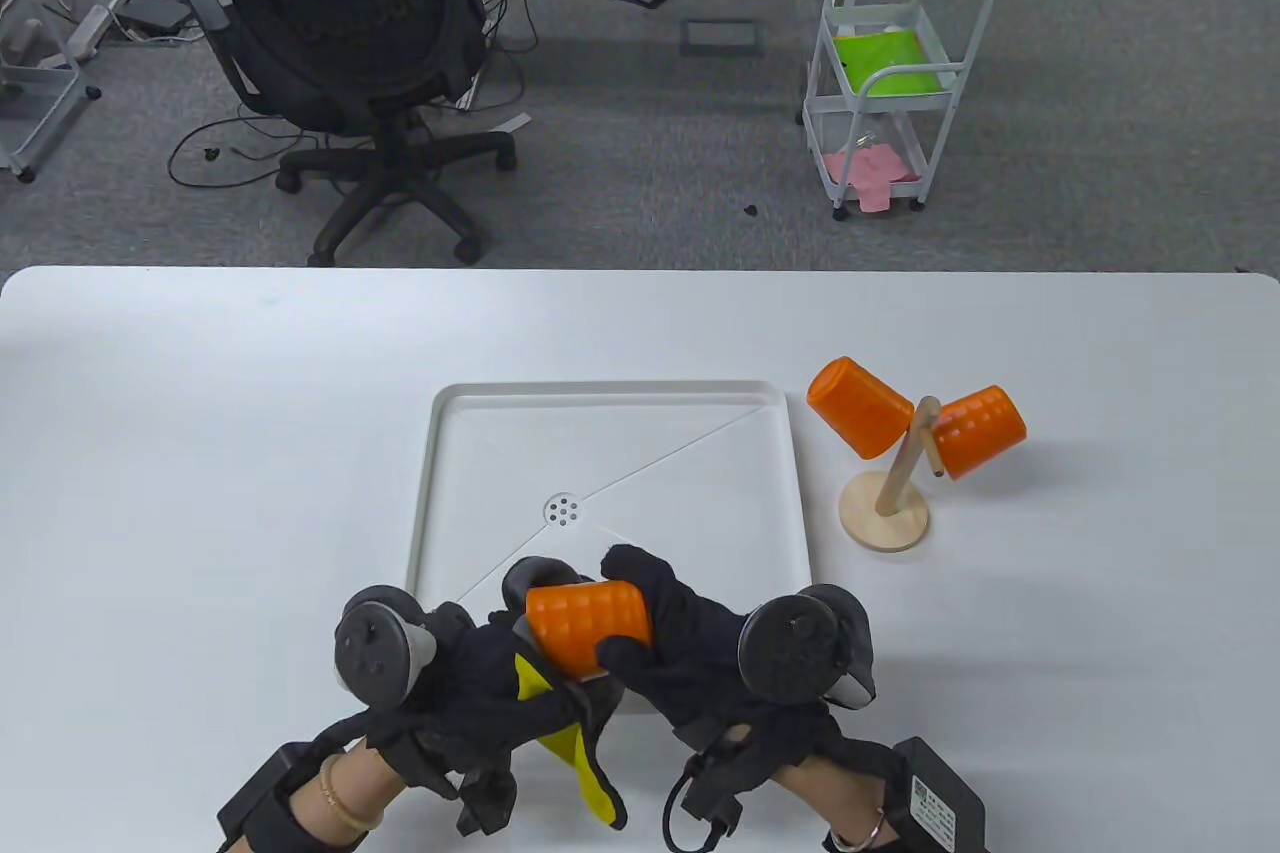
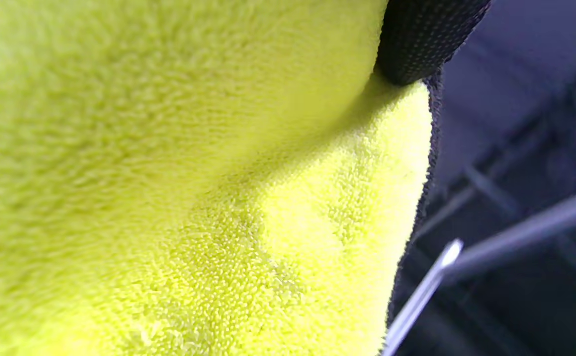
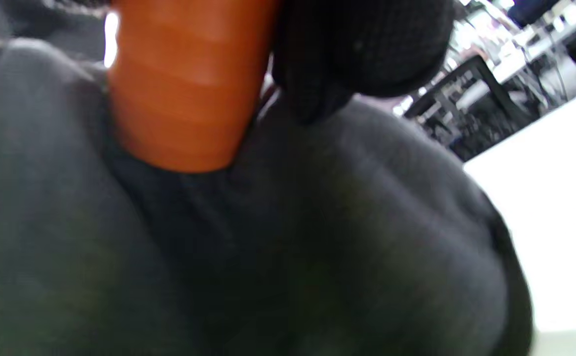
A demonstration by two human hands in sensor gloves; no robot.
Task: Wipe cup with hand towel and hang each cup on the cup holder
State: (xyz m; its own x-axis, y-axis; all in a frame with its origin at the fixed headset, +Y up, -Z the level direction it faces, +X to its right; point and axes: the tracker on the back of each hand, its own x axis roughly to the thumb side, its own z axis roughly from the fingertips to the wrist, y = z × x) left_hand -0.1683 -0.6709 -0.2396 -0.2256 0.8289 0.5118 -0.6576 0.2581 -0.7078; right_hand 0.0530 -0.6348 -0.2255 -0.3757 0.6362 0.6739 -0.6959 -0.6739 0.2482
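Observation:
An orange ribbed cup [image 1: 588, 626] lies sideways above the front edge of the white tray [image 1: 610, 413]. My right hand [image 1: 650, 628] grips it, fingers over the top and thumb below. My left hand [image 1: 505, 663] holds the yellow and black hand towel [image 1: 585, 768] against the cup's left end; a corner of the towel hangs down. The towel [image 2: 194, 188] fills the left wrist view. The cup [image 3: 184, 84] shows close up in the right wrist view, with dark cloth beneath it. Two more orange cups [image 1: 860, 406] [image 1: 980, 431] hang on the wooden cup holder [image 1: 890, 493].
The cup holder stands on the white table [image 1: 200, 443], right of the tray. The tray has a small drain [image 1: 563, 510] in its middle. An office chair [image 1: 350, 63] and a white trolley [image 1: 885, 93] stand on the floor beyond the table.

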